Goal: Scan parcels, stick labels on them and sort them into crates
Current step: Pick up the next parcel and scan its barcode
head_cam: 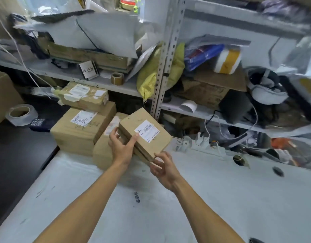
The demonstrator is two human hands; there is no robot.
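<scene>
Head view: both hands hold a small labelled cardboard parcel (145,135) tilted above the bench (221,199); the left hand (122,146) has its grip around the near-left edge, and the right hand (162,168) pinches the lower corner. Handling step; scanning its label (147,131) likely comes next.

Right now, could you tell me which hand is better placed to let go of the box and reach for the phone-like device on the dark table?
Left, probably: the left hand is nearer the device; the right hand supports the box underneath.
</scene>
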